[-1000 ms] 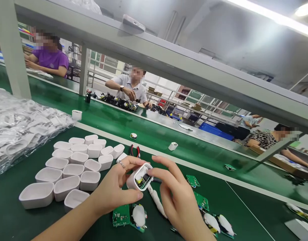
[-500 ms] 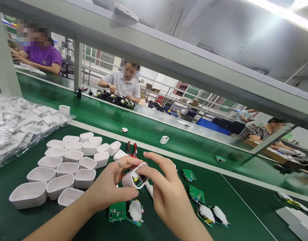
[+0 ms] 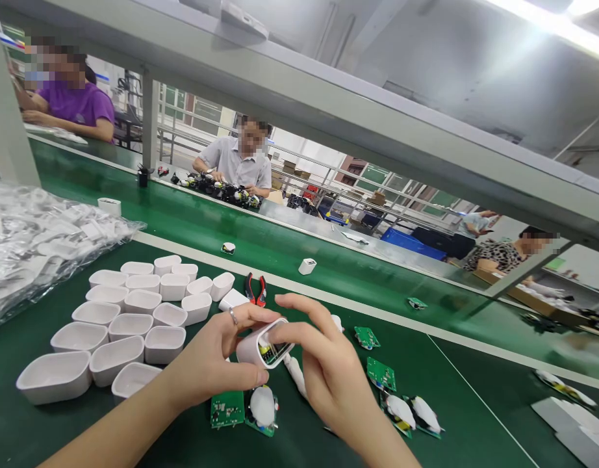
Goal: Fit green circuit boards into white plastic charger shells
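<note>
My left hand (image 3: 221,357) grips a white plastic charger casing (image 3: 249,351) between thumb and fingers, its open end turned to the right. Inside that opening sits a circuit board (image 3: 269,354) with a yellow part. My right hand (image 3: 329,364) has its fingers apart, and one fingertip presses at the board in the opening; its thumb is hidden. Below the hands lie a green circuit board (image 3: 227,409) and another board with a white pad (image 3: 262,407). A white, rod-like thing (image 3: 295,376) lies partly behind my right hand.
Several empty white casings (image 3: 128,328) stand in rows at left, beside a clear bag of white parts (image 3: 50,240). Red-handled pliers (image 3: 255,289) lie beyond my hands. More boards (image 3: 381,374) lie at right. A green conveyor belt (image 3: 270,250) crosses behind; co-workers sit beyond it.
The casings and boards on the belt have shifted left. My left hand still grips the casing, and the finger of my right hand remains at its opening with only a slight shift.
</note>
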